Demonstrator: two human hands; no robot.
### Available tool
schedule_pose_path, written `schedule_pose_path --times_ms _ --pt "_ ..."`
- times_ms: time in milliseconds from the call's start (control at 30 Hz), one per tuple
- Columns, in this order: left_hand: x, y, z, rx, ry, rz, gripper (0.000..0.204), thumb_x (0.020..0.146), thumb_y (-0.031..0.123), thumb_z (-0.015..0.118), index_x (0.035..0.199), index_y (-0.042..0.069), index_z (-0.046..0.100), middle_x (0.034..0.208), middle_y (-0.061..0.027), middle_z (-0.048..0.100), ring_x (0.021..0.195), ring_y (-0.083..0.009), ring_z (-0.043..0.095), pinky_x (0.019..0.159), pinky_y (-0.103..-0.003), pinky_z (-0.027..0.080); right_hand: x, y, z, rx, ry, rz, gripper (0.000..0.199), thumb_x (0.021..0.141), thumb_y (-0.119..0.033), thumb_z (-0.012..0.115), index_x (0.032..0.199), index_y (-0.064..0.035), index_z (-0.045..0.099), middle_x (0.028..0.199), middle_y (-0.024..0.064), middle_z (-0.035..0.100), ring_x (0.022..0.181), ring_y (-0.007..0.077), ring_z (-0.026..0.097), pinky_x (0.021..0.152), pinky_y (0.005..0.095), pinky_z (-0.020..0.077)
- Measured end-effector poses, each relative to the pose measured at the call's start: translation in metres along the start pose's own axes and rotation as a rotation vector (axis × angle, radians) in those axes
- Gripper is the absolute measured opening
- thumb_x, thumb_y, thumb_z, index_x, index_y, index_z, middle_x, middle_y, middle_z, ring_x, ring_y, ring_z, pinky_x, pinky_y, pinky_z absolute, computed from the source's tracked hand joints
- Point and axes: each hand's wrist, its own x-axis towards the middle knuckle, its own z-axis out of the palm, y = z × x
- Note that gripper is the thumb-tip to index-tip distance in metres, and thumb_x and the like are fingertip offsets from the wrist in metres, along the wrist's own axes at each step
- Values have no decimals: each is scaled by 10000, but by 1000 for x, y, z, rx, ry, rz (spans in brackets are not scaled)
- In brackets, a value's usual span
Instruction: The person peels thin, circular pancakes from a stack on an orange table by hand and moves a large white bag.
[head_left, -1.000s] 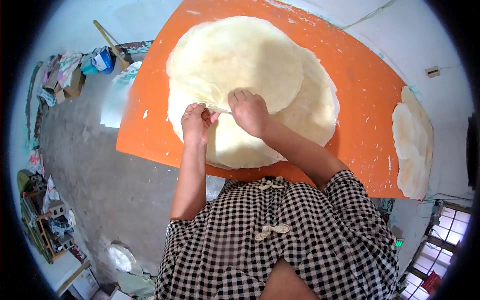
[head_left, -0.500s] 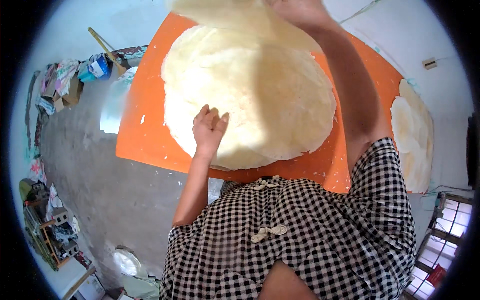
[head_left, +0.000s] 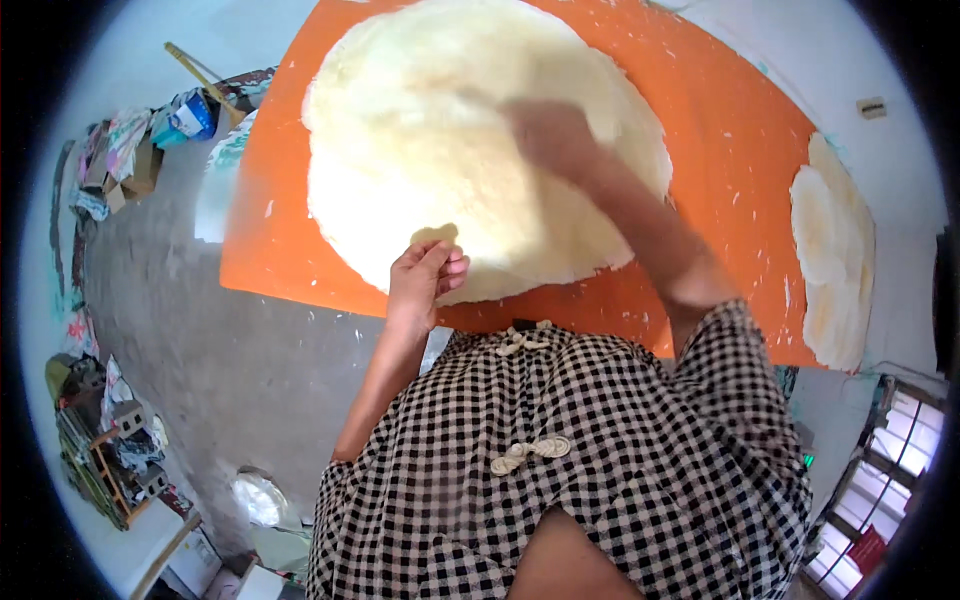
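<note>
Big pale dough sheet on the orange table, both hands on it

From my feed the dough sheet [head_left: 470,130] is a wide, floury, cream-coloured round, thin with a ragged rim, lying flat and covering most of the orange table [head_left: 740,170]. My left hand [head_left: 425,275] sits at the near edge of the sheet, fingers curled together right at the rim, though I can't tell if it actually pinches the dough. My right hand [head_left: 545,135] is out over the middle and motion-blurred, so I can't tell whether it's spread or closed. There's a bare orange strip on the right side and along the near edge. A stack of similar rounds [head_left: 835,250] sits off the table's right end, well apart.
</note>
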Motion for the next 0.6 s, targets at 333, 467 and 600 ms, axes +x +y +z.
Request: schedule_pose_path --times_ms 333,467,600 --pt "18 -10 18 -111 -74 -108 84 877 132 561 886 67 507 821 -63 609 654 -169 624 616 -316 547 -90 -11 -55 -208 361 -142 100 670 -116 555 760 -78 536 707 47 526 691 200 584 506 323 466" --pt "22 -9 15 -172 -54 -105 82 899 129 516 939 60 493 824 -72 614 659 -185 630 621 -362 552 -134 -36 34 -109 161 -47 161 664 -116 555 804 -39 569 786 65 561 769 171 586 494 274 439" --pt "22 -6 7 -134 -100 -71 161 927 197 466 998 55 491 874 -88 621 725 -205 633 665 -360 543 -129 -56 40 -126 376 -41 301 671 -112 546 934 24 600 929 152 602 842 214 589 515 296 435"
